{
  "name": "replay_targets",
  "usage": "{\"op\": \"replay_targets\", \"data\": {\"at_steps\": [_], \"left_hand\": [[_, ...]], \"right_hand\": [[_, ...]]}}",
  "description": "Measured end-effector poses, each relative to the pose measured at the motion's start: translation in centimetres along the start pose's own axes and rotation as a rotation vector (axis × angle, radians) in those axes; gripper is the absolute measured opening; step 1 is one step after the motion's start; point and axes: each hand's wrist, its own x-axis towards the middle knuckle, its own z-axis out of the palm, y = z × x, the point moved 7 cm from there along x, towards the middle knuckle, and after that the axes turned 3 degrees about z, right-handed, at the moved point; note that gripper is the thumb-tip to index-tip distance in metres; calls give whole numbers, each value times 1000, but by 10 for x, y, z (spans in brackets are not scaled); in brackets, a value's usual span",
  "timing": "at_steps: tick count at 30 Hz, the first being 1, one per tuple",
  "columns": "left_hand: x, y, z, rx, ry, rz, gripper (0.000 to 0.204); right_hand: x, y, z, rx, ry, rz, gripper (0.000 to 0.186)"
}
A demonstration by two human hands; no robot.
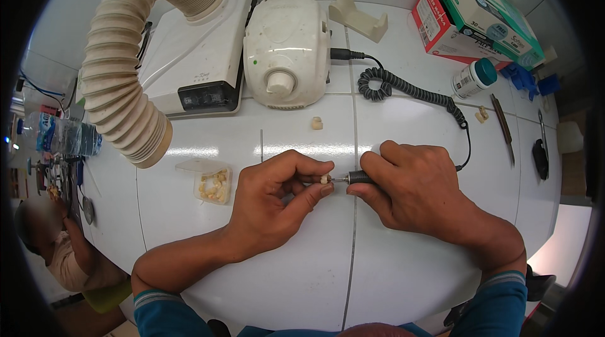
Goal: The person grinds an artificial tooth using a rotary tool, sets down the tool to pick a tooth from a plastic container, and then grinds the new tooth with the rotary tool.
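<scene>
A small tooth piece (324,179) is pinched by left hand (277,201) fingers.
The grinding tool (358,177) is gripped by the right hand (413,189); its tip is hard to see.

Motor unit (287,50) at back centre of worktop (315,261); hose (126,66) left of it, boxes (479,18) far right; tray (211,182) left of hands, bottle (474,77) before boxes.

Place: dental lab workshop
Evidence: micromotor control unit (287,44) at 12 o'clock; ribbed suction hose (129,53) at 10; tray of tooth crowns (213,184)
</scene>
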Motion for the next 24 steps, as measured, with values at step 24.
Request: {"op": "replay_targets", "data": {"at_steps": [24], "left_hand": [[-1,2,0,11,-2,38,23]], "right_hand": [[1,-1,-3,-16,-4,-19,40]]}}
